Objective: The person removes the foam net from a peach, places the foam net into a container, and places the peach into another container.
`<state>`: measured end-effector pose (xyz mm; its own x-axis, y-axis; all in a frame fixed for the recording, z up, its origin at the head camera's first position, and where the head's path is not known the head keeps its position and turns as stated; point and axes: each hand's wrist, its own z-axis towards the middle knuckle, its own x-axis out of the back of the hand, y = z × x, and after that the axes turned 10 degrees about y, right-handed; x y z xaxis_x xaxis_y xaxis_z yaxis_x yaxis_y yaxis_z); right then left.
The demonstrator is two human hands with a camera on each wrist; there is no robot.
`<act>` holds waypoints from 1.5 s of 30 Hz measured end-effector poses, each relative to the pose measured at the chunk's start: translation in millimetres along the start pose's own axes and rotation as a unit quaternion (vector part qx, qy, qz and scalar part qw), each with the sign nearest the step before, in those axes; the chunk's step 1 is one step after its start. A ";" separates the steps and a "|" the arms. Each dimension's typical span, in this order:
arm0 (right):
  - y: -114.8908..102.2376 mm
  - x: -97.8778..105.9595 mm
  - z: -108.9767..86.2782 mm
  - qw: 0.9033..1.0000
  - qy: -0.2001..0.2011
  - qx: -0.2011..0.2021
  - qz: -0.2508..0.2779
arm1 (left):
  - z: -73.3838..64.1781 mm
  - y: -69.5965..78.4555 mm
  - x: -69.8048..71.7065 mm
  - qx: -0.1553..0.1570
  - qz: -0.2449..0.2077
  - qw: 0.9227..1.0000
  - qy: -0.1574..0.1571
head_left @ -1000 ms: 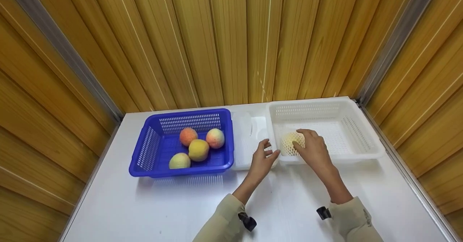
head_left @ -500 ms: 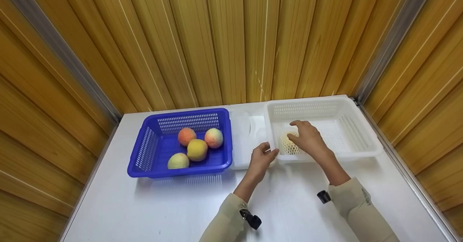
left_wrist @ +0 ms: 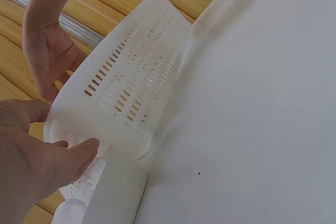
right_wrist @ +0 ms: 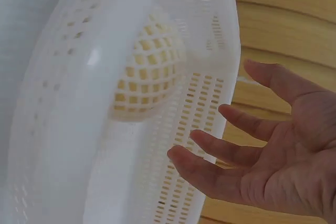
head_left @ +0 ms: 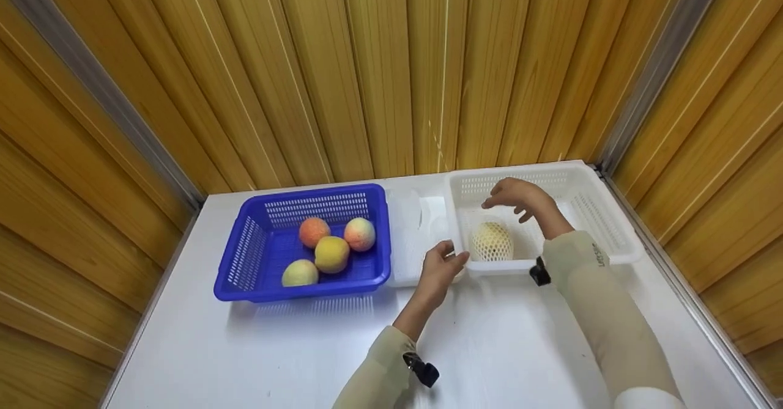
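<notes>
Near the front left corner of the white basket (head_left: 581, 263) stands a pale round fruit in a white foam net (head_left: 493, 241). My right hand (head_left: 520, 198) hovers above and behind it, fingers loosely bent and holding nothing. In the right wrist view the fingers (right_wrist: 210, 169) are spread apart from the netted fruit (right_wrist: 149, 72). My left hand (head_left: 440, 268) is at that basket's front left corner. In the left wrist view its thumb meets the rim, and the relaxed fingers (left_wrist: 79, 156) lie along the outside of the basket (left_wrist: 131, 72).
A blue basket (head_left: 306, 294) on the left holds several fruits, among them an orange-red one (head_left: 314, 232) and a yellow one (head_left: 332, 254). A low white tray (head_left: 407, 262) sits between the baskets. Wood-patterned walls (head_left: 379, 73) enclose the white table (head_left: 293, 354).
My right hand has left the netted fruit, lifting up and away toward the back of the white basket. The fruit stays in the corner. My left hand has barely moved.
</notes>
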<state>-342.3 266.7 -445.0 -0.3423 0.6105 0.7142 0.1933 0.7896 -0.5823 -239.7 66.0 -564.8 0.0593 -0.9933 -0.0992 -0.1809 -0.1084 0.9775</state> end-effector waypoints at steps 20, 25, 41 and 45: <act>21.6 -19.4 8.2 0.974 -0.062 -0.195 0.100 | -5.6 -0.1 -8.6 -0.001 -0.013 1.000 -0.015; 22.0 -25.0 10.2 0.968 -0.089 -0.208 0.108 | -5.2 -1.2 -8.1 0.005 -0.023 0.999 -0.022; 23.5 -23.1 8.7 0.982 -0.110 -0.152 0.019 | -8.0 -4.8 -9.6 0.008 -0.032 0.999 -0.027; 22.8 -15.7 7.5 0.988 -0.097 -0.112 0.038 | -7.2 -5.8 -9.6 0.012 -0.035 0.999 -0.020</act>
<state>-339.4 274.6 -472.4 -0.4843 0.6626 0.5713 0.4159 0.7489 -0.5160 -232.1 76.4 -568.2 0.0330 -0.9839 -0.1757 -0.2006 -0.1787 0.9632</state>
